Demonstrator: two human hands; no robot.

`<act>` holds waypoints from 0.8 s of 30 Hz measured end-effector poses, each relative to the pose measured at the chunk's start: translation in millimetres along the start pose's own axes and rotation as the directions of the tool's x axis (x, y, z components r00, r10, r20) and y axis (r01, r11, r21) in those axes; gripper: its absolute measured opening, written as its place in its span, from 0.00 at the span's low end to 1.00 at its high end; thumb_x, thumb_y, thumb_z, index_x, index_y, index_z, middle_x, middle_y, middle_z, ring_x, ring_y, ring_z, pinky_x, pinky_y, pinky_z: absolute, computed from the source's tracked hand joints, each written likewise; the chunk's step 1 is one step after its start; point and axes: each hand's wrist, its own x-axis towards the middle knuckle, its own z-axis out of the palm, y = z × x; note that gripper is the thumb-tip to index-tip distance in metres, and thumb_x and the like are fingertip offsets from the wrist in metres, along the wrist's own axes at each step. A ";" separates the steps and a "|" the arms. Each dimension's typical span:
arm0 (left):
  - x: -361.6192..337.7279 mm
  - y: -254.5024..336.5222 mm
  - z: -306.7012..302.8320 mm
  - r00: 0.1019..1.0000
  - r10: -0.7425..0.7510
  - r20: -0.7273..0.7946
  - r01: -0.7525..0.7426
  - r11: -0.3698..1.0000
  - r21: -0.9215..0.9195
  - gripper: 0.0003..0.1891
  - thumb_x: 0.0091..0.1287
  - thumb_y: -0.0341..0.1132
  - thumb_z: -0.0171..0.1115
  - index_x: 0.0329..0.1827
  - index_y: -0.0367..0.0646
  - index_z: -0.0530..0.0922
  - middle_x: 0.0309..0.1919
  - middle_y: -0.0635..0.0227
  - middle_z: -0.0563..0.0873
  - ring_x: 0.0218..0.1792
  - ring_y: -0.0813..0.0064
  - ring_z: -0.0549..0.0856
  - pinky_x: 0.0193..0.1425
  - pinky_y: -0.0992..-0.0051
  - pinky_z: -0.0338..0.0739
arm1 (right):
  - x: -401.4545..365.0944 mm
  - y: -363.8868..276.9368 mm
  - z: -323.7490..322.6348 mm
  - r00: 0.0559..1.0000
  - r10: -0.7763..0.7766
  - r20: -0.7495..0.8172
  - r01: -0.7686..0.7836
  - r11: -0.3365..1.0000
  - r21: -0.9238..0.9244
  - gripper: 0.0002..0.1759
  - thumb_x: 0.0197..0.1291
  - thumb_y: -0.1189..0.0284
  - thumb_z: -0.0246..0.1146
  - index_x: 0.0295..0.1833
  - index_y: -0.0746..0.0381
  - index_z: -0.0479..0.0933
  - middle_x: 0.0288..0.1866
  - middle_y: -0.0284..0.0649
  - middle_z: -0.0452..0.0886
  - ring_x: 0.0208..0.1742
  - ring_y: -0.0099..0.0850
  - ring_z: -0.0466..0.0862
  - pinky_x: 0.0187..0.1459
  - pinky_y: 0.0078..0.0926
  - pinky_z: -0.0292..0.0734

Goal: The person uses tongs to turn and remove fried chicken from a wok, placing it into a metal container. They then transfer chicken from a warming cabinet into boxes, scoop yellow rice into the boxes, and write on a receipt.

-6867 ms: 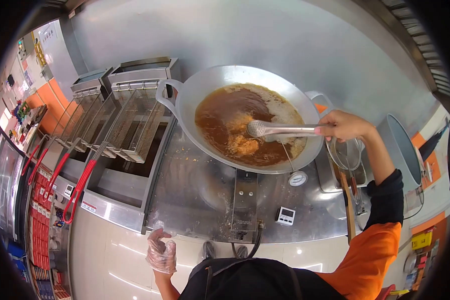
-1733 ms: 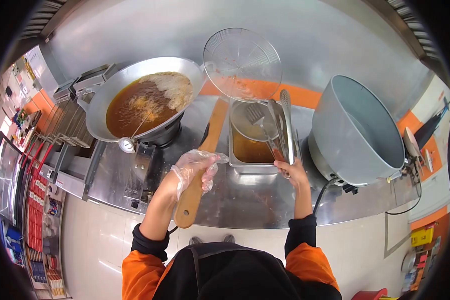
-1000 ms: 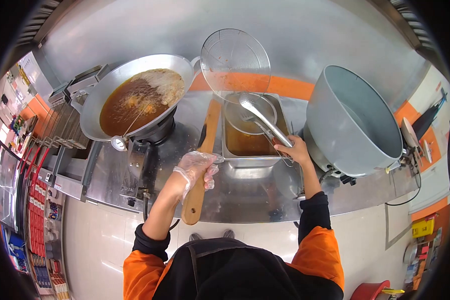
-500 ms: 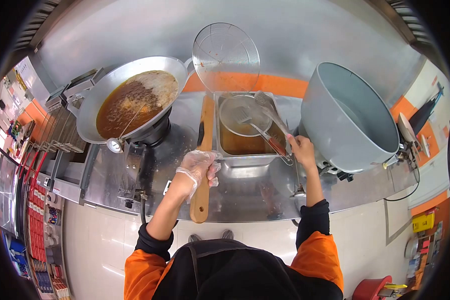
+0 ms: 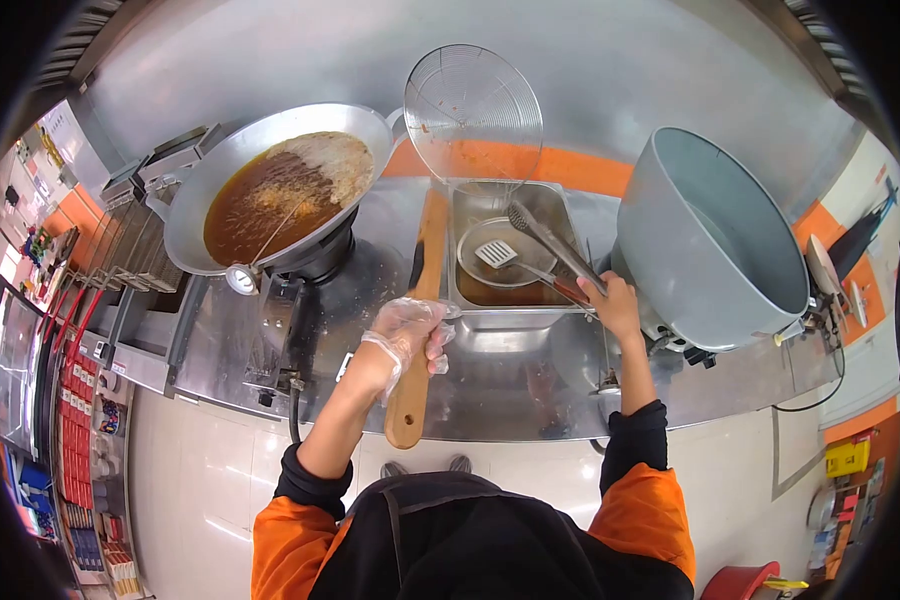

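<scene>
My left hand [image 5: 408, 340], in a clear plastic glove, is closed round the wooden handle [image 5: 406, 400] of a large round wire skimmer [image 5: 473, 115], whose mesh stands near the back wall. My bare right hand [image 5: 612, 303] grips metal tongs [image 5: 555, 243], which point toward the back left over a steel pan [image 5: 512, 318]. Brown liquid lies in that pan, along with a small round strainer [image 5: 473, 236] and a slotted turner [image 5: 496, 254]. To the left, a wok [image 5: 192, 225] holds dark, foaming oil [image 5: 270, 205], with a dial thermometer [image 5: 241, 279] at its near rim.
A deep grey pot [image 5: 670, 240] stands tilted at the right. Wire fry baskets [image 5: 135, 245] sit at the far left. The steel counter's front edge [image 5: 510, 438] runs before me, and gas hoses hang at it. A red container [image 5: 738, 582] is on the floor.
The tongs now show clearly over the pan, and the turner lies more to the left with its slotted face showing. My left hand still grips the skimmer. The whole view has shifted slightly.
</scene>
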 end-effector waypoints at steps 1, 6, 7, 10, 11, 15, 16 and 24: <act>1.8 -1.9 -5.1 1.000 0.003 0.024 -0.003 1.000 0.003 0.09 0.73 0.34 0.54 0.38 0.36 0.72 0.21 0.70 0.71 0.21 0.79 0.70 0.25 0.74 0.69 | -2.9 -10.6 -10.3 0.999 0.029 0.012 -0.030 0.999 0.024 0.33 0.57 0.46 0.63 0.44 0.71 0.78 0.35 0.58 0.83 0.42 0.56 0.83 0.47 0.46 0.76; -2.6 -2.5 -2.9 1.000 -0.004 0.002 0.004 1.000 0.010 0.10 0.73 0.35 0.54 0.38 0.34 0.73 0.20 0.70 0.71 0.21 0.79 0.70 0.23 0.74 0.69 | -21.7 -18.0 -19.0 0.996 0.029 -0.085 -0.031 0.999 -0.021 0.30 0.58 0.50 0.64 0.44 0.70 0.77 0.34 0.58 0.83 0.40 0.57 0.82 0.45 0.47 0.76; -3.3 -0.9 -2.0 1.000 -0.002 -0.005 0.002 0.999 0.050 0.11 0.73 0.35 0.54 0.37 0.34 0.73 0.20 0.70 0.71 0.21 0.79 0.70 0.23 0.75 0.69 | -26.6 -16.6 -18.5 0.992 0.021 -0.122 -0.024 0.999 -0.029 0.29 0.58 0.50 0.64 0.45 0.70 0.77 0.33 0.58 0.83 0.40 0.57 0.82 0.44 0.47 0.76; -1.5 2.8 -5.2 0.998 0.037 -0.045 -0.031 0.991 0.133 0.12 0.73 0.35 0.53 0.33 0.34 0.74 0.19 0.70 0.72 0.20 0.79 0.72 0.23 0.76 0.71 | -40.6 -19.0 -23.8 0.976 -0.017 -0.217 0.007 0.999 -0.043 0.29 0.58 0.52 0.65 0.45 0.71 0.77 0.33 0.58 0.83 0.40 0.56 0.83 0.43 0.47 0.76; -1.7 2.3 -7.7 0.997 0.052 -0.066 -0.041 0.988 0.151 0.13 0.73 0.35 0.52 0.32 0.35 0.74 0.19 0.70 0.72 0.20 0.79 0.73 0.23 0.76 0.71 | -47.4 -21.4 -27.6 0.970 -0.032 -0.239 0.021 0.999 -0.047 0.29 0.58 0.52 0.65 0.46 0.71 0.77 0.32 0.58 0.83 0.40 0.56 0.83 0.43 0.47 0.76; 1.6 5.4 -18.8 0.994 0.075 -0.081 -0.042 0.938 0.345 0.12 0.72 0.36 0.52 0.36 0.35 0.75 0.20 0.69 0.74 0.19 0.79 0.75 0.23 0.76 0.73 | -59.2 -24.3 -32.9 0.979 0.074 -0.187 -0.062 0.996 0.070 0.28 0.58 0.53 0.66 0.47 0.69 0.77 0.31 0.57 0.82 0.37 0.56 0.83 0.40 0.45 0.76; 7.2 4.9 -19.9 0.990 0.109 -0.086 -0.068 0.921 0.383 0.12 0.72 0.37 0.52 0.37 0.35 0.75 0.20 0.69 0.74 0.19 0.79 0.75 0.23 0.76 0.73 | -56.8 -22.6 -30.5 0.980 0.031 -0.199 -0.028 0.999 0.018 0.27 0.58 0.53 0.66 0.46 0.69 0.77 0.31 0.56 0.82 0.37 0.56 0.83 0.40 0.45 0.76; -12.4 41.3 -32.3 0.994 -0.083 -0.064 0.104 0.844 0.526 0.13 0.71 0.40 0.56 0.35 0.38 0.71 0.17 0.74 0.70 0.15 0.82 0.70 0.19 0.80 0.68 | -64.5 -28.9 -24.3 0.979 0.000 -0.205 -0.008 0.999 -0.038 0.25 0.57 0.53 0.66 0.43 0.67 0.78 0.30 0.53 0.82 0.35 0.52 0.83 0.40 0.41 0.74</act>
